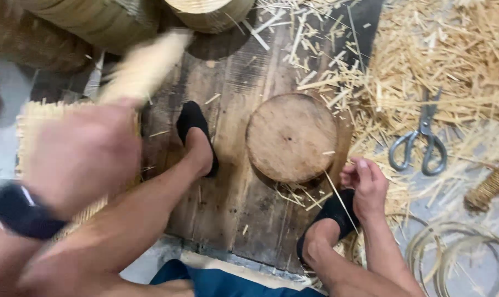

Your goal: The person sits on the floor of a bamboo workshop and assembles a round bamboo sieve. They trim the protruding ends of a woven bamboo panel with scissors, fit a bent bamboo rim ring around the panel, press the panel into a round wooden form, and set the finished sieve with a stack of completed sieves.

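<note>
My left hand (81,154) is blurred and raised close to the camera, closed on a pale woven bamboo piece (145,69) that reaches up and to the right. My right hand (365,187) is low by my right foot (329,217), with its fingers pinching a thin bamboo strip (337,198) beside a round wooden block (292,136). My left foot (197,140), in a black sock, rests on the dark wooden board (233,203).
Scissors (423,140) lie on a heap of bamboo shavings (453,60) at the right. Coiled bamboo rings (458,253) sit at bottom right. Woven baskets (101,19) stand at the top. A flat woven mat (37,118) lies under my left hand.
</note>
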